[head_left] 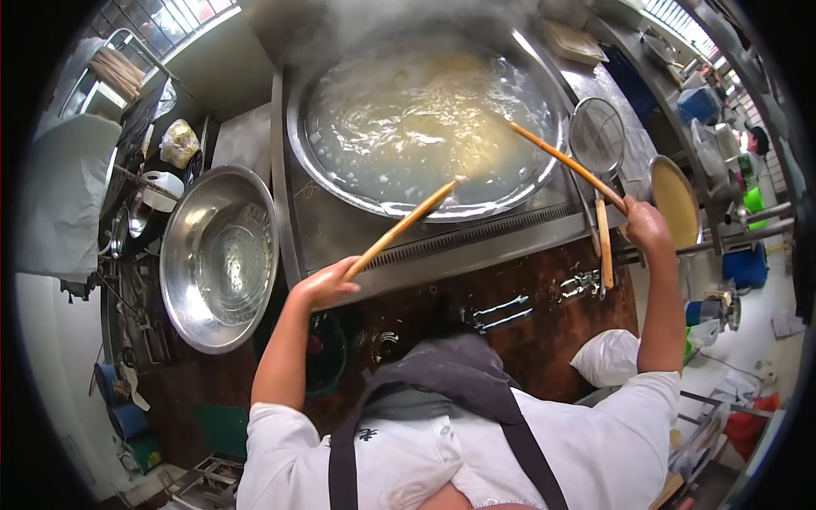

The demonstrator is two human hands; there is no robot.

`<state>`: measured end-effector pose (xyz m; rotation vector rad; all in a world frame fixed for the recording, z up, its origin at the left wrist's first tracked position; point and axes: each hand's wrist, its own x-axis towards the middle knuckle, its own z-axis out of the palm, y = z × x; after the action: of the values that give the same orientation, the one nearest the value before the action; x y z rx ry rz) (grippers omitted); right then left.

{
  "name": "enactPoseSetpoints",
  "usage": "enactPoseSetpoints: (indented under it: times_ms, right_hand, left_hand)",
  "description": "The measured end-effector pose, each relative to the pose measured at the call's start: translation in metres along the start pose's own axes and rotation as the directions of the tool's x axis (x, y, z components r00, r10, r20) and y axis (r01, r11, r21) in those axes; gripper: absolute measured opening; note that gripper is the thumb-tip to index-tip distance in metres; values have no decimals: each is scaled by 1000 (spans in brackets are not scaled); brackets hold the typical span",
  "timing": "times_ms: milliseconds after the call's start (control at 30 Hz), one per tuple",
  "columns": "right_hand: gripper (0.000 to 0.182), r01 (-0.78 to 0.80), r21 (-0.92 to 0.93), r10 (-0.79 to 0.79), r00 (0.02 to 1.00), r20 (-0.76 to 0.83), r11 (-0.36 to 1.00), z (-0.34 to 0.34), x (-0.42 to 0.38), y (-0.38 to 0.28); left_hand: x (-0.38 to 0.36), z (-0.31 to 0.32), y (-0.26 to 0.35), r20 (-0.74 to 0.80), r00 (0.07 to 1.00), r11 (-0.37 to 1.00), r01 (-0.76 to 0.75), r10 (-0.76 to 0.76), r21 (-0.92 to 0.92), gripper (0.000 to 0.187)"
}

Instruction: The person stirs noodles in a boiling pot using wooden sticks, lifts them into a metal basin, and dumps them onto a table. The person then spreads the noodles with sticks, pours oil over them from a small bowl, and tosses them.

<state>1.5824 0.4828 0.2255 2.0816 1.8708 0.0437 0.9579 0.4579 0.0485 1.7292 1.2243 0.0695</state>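
Observation:
My left hand (327, 285) is closed around the lower end of a wooden stick (399, 228), whose far tip reaches over the near rim of a wide metal wok (340, 197). Another wooden stick (561, 156) is gripped at its near end by my right hand (648, 225); its tip is over the right part of the wok. Cloudy, bubbling liquid (425, 127) fills the wok, and steam rises at the back. The two sticks are apart and slant inward.
A large metal basin (174, 255) stands at the left. Right of the wok are a round wire strainer (597, 134), wooden handles (604, 242) and a round pan (676, 200) with yellowish contents. A white bag (608, 357) lies below my right arm.

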Motion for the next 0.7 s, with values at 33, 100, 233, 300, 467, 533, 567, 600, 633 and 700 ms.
enactPoseSetpoints:
  times_ms: [33, 100, 233, 300, 467, 533, 567, 600, 633, 700]
  right_hand:
    - [13, 7, 5, -7, 1000, 9, 1000, -8, -10, -5]
    - [12, 43, 23, -43, 999, 11, 999, -12, -22, -18]
    - [12, 47, 308, -79, 993, 92, 950, 46, 10, -62]
    - [16, 116, 362, -160, 983, 94, 925, 90, 34, -100]
    - [28, 321, 367, -335, 942, -28, 873, 123, 45, -203]
    - [32, 302, 412, -330, 944, -4, 860, 118, 42, -234]
    - [33, 280, 434, -325, 945, 30, 856, 112, 38, -245]
    - [32, 277, 453, -335, 941, 52, 847, 108, 36, -254]
    - [31, 291, 462, -343, 939, 32, 838, 104, 32, -261]
    - [31, 300, 497, -353, 936, 14, 814, 97, 25, -268]
  left_hand:
    - [-31, -9, 0, 27, 996, 993, 89, -87, -76, 66]
    - [-105, -35, 20, 87, 955, 938, 295, -284, -181, 64]
    - [-223, -28, 3, -80, 953, 948, 277, -292, -153, 68]
    - [-268, -8, -25, -133, 946, 931, 254, -295, -262, 70]
    - [-335, 37, -34, -201, 908, 857, 247, -367, -452, 70]
    - [-345, 42, -25, -203, 880, 810, 277, -430, -517, 69]
    - [-348, 44, -25, -211, 868, 799, 283, -448, -531, 68]
    - [-350, 46, -32, -235, 864, 812, 279, -445, -512, 68]
    - [-350, 47, -37, -260, 864, 831, 268, -431, -488, 68]
    - [-344, 43, -40, -311, 867, 871, 238, -390, -430, 68]
